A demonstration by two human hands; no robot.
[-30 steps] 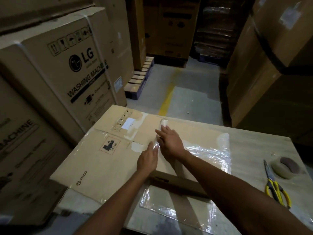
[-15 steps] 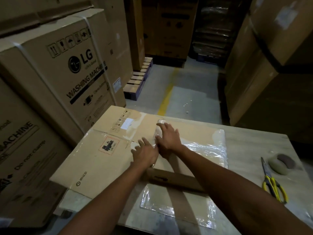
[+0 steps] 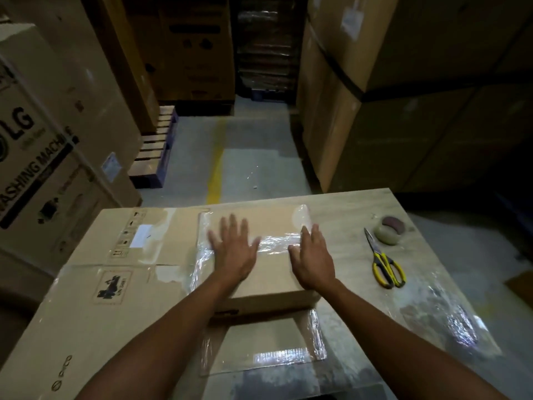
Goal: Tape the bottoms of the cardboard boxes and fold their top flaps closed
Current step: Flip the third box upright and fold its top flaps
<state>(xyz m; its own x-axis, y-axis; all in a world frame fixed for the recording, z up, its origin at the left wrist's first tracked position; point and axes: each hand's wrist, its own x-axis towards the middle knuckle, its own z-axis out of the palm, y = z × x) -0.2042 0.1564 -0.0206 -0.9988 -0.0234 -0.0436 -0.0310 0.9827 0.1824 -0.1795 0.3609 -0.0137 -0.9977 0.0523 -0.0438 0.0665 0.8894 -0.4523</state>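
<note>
Palms down: my left hand point(image 3: 233, 249) and right hand point(image 3: 313, 261) lie flat, fingers spread, pressing tape point(image 3: 275, 242) onto the box point(image 3: 271, 275) on the worktop point(image 3: 354, 206). Scissors point(image 3: 385, 264) sit at three o'clock. Uneven pressure could trap wrinkles, and the seam might lift.
</note>
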